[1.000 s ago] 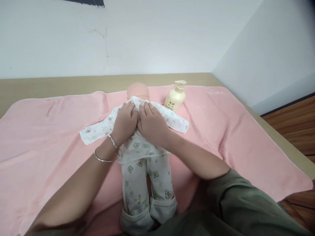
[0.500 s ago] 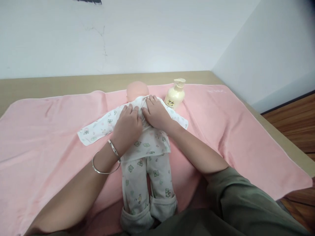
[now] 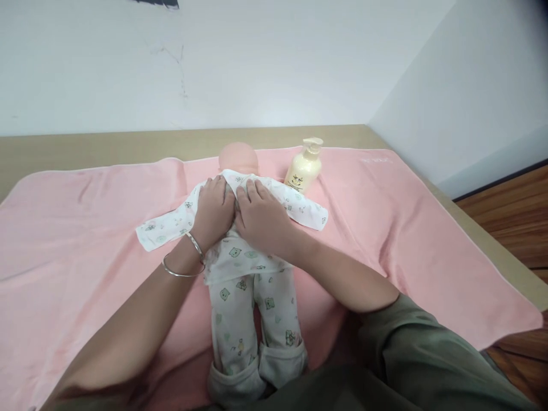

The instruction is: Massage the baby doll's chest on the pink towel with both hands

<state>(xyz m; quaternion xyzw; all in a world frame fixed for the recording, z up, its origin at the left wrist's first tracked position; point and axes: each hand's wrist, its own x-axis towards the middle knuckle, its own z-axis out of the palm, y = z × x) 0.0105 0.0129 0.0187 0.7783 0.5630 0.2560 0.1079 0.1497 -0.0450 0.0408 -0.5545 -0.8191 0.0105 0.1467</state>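
Observation:
A doll with a smooth pinkish head [image 3: 238, 158] lies on a pink blanket [image 3: 77, 228], dressed in a white printed top [image 3: 252, 260] and matching trousers [image 3: 233, 308] with turned-up cuffs. Both sleeves are spread out to the sides. My left hand [image 3: 214, 211], with two silver bangles at the wrist, rests on the left of the doll's upper body, fingers laid on the cloth. Beside it my right hand [image 3: 261, 217] lies flat on the top's chest area, fingers extended. The two hands nearly meet at the middle; the cloth beneath them is hidden.
Just right of the doll's head stands a pale yellow pump bottle [image 3: 303, 168] on the blanket. The wooden table [image 3: 192, 140] shows behind the blanket, against a white wall. Brown wood-grain panelling [image 3: 514, 217] is at the far right.
Both hands have moved slightly. My right hand has slid down and left over the chest, and my left hand has shifted a little up and left. The top's neckline and right sleeve have shifted.

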